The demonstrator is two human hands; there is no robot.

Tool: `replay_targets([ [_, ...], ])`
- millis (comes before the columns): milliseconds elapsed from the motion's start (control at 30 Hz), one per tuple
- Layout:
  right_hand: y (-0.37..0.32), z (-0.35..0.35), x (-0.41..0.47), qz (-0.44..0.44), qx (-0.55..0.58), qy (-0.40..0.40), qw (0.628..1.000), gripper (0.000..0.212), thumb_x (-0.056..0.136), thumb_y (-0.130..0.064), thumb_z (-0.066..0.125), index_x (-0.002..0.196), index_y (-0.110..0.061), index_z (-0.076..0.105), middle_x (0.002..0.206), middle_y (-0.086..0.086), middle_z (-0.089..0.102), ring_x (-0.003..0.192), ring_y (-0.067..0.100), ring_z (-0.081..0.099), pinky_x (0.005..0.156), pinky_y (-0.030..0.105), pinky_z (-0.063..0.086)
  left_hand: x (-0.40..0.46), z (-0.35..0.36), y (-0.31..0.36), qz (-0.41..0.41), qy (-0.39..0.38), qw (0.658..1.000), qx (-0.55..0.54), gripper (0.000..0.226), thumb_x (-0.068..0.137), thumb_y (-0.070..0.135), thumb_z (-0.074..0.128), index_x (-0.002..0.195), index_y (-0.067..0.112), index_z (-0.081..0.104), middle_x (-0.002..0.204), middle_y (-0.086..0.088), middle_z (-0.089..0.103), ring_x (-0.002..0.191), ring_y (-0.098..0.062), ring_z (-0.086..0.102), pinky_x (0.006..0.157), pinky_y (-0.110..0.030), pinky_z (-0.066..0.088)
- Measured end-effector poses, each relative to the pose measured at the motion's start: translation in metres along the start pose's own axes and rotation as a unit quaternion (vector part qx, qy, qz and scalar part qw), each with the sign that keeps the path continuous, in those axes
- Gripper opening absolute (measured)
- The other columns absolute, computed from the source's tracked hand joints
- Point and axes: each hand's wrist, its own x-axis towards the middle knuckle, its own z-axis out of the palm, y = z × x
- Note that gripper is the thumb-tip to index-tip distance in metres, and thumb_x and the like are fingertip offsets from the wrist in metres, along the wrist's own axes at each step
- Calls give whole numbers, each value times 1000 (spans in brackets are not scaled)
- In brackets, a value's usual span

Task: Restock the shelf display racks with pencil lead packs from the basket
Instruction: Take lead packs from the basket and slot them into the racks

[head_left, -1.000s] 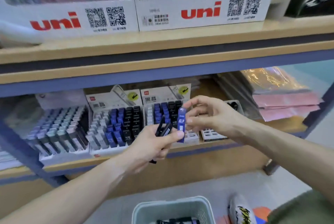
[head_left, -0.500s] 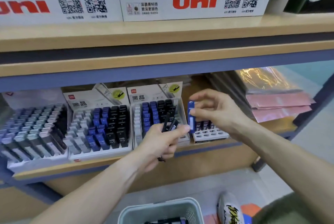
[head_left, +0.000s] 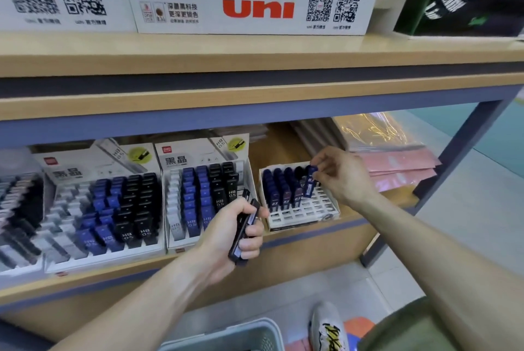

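Note:
My right hand point(head_left: 341, 176) pinches a blue 0.3 lead pack point(head_left: 310, 185) by its top, its lower end in a slot of the small white display rack point(head_left: 303, 213) on the lower shelf. That rack holds several blue packs at its back left, and its front slots are bare. My left hand point(head_left: 232, 233) grips a bunch of dark lead packs point(head_left: 244, 226) in front of the shelf edge. The pale basket point(head_left: 241, 335) sits on the floor at the bottom edge, its inside hidden.
Two larger racks point(head_left: 204, 194) of white, blue and black HB packs stand left of the small one. Pink and clear plastic sleeves point(head_left: 397, 163) lie at the shelf's right. Uni boxes point(head_left: 255, 5) fill the upper shelf. A shoe point(head_left: 326, 328) is beside the basket.
My right hand carried the blue pack away from my left hand, rightward and down to the small white rack. The view moved closer to the shelf.

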Motion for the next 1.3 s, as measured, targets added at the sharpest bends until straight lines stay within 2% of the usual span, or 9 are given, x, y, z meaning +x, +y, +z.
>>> replay_targets([
  [133,2,2,0,-1,-5,-25,1000,22,83,-8,75,91,-26,65,81,-6,69,73,10,66,69,26,54,3,3,-6,-2,11,1000,4,30,103,19,42,117,0,60,66,-1,36,46,-14,27,42,-26,22],
  [267,0,3,-1,-7,-12,-67,998,19,84,-9,77,94,-24,68,80,-11,68,71,3,64,57,7,44,6,2,-12,11,16,1000,13,28,106,17,46,123,-1,59,66,-3,38,43,-14,31,39,-24,27],
  [367,-1,2,-3,-11,-8,-82,997,20,84,-7,76,93,-24,69,79,-11,68,68,2,64,57,8,45,7,1,-14,13,15,1000,24,27,106,19,51,123,0,60,67,-3,42,43,-13,33,39,-23,29],
  [433,-1,1,-4,-9,9,-85,996,21,84,-7,77,91,-25,69,77,-9,69,67,2,65,59,11,49,7,0,-16,6,13,1000,25,26,106,22,52,122,3,61,66,-2,43,43,-12,31,39,-22,25],
  [567,-6,0,-10,-22,51,-100,993,22,81,-10,81,88,-27,69,78,-7,72,71,9,70,69,27,59,10,-6,-19,-28,8,1000,7,26,105,26,50,118,7,61,65,-1,40,40,-10,23,39,-21,13],
  [833,-26,30,-24,-113,18,-94,989,24,86,-10,77,92,-30,65,84,-15,69,81,-4,64,74,11,51,12,-17,-25,-54,-6,999,3,22,94,28,44,103,10,54,67,-1,37,40,-11,19,39,-19,11],
  [1067,-29,39,-28,-128,8,-126,984,22,86,-9,76,94,-27,67,85,-15,69,81,-3,65,77,18,55,11,-21,-28,-48,-12,999,19,22,91,29,44,98,12,55,67,-2,37,42,-12,17,42,-19,10],
  [1200,-28,48,-29,-142,-22,-69,987,18,85,-11,78,99,-21,73,96,-8,62,78,6,66,76,27,57,11,-22,-28,-44,-24,998,37,18,91,29,39,78,16,44,68,-3,37,42,-11,17,37,-18,14],
  [1300,-30,52,-28,-149,-44,-59,986,20,84,-11,78,102,-20,75,92,-8,58,77,8,61,77,31,56,11,-21,-28,-43,-33,997,45,22,92,30,36,75,17,42,68,-4,36,43,-12,16,37,-19,14],
])
